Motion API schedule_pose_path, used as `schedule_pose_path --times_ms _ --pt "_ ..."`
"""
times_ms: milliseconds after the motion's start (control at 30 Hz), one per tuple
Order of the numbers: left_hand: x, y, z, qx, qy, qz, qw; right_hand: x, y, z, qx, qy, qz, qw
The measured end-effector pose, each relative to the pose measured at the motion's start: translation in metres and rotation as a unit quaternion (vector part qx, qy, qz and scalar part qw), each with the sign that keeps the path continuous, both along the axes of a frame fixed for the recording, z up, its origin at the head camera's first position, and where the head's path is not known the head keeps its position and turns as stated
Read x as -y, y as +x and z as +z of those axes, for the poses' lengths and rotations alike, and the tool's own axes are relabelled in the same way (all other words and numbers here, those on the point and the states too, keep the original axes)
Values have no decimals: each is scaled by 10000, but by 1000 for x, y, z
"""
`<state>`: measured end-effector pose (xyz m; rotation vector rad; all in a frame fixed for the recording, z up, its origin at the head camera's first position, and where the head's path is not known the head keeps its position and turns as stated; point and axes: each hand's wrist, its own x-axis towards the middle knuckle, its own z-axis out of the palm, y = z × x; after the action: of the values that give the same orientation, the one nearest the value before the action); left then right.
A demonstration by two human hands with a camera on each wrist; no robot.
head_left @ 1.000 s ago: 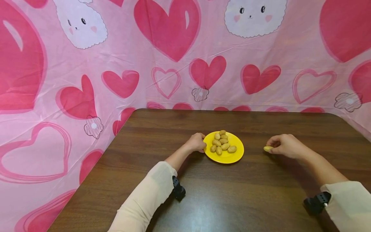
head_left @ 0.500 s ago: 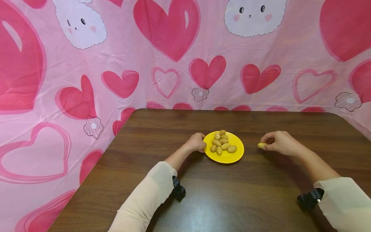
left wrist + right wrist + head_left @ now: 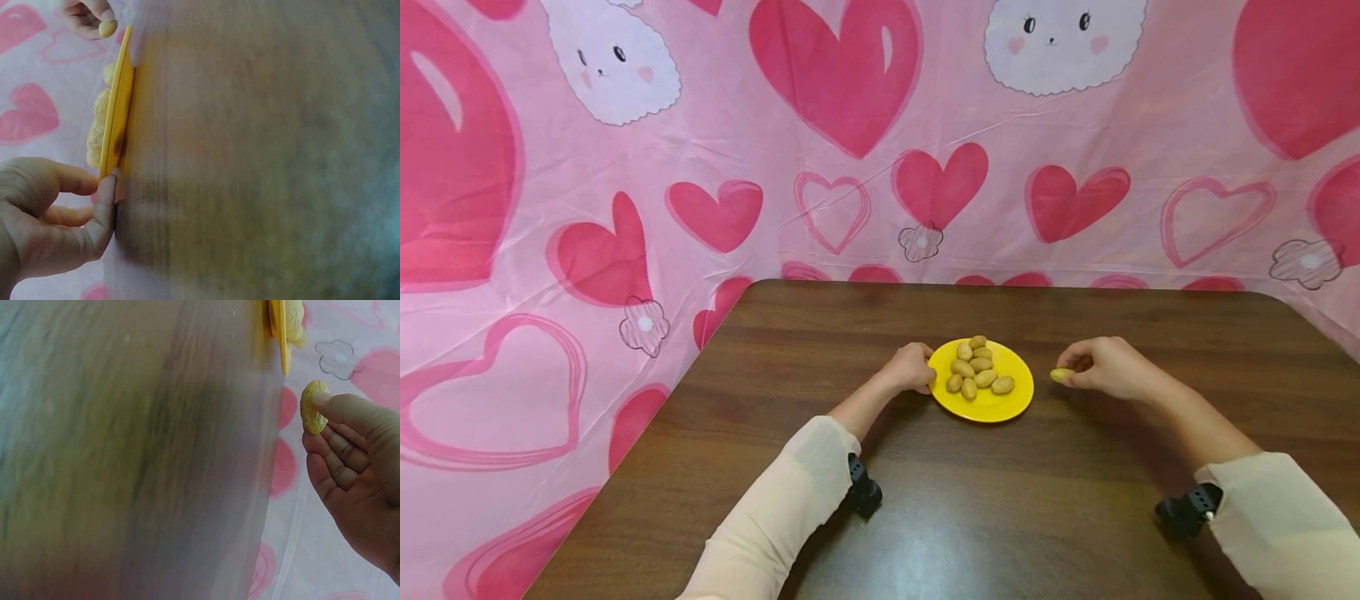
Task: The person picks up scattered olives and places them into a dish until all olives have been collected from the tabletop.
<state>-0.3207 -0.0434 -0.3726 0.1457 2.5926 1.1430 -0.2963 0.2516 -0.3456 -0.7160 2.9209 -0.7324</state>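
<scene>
My left hand [image 3: 910, 368] pinches the left rim of a round yellow plate [image 3: 1011, 404] between thumb and fingers. In the left wrist view the plate [image 3: 122, 103] shows edge-on, with its underside facing the tabletop. Several small oval tan pieces [image 3: 985, 378], nut-like or like tiny potatoes, lie grouped on the plate. To the right of the plate, my right hand [image 3: 1112, 368] pinches one more such piece [image 3: 1060, 375] between thumb and fingertips. The right wrist view shows this oval piece [image 3: 314, 406] as yellow-tan and wrinkled, the thumb on its side, a short way from the plate's edge.
A dark brown wooden table [image 3: 1000, 500] lies under both hands. Behind it and along its left side hangs a pink cloth [image 3: 835, 108] printed with hearts. Black wrist cameras are strapped at both cream sleeves [image 3: 786, 492].
My right hand has moved left toward the plate, with the oval tan piece pinched in its fingers. The left hand and the plate stay in place.
</scene>
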Motion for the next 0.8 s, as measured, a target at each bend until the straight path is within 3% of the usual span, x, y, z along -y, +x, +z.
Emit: schedule_pose_path --times_ms 467,800 --pt "-1 -1 0 -12 -2 -17 10000 24 -4 -1 130 -12 245 9996" --pt "-1 -1 -1 31 7 -4 10000 44 -4 -1 33 -61 709 9975"
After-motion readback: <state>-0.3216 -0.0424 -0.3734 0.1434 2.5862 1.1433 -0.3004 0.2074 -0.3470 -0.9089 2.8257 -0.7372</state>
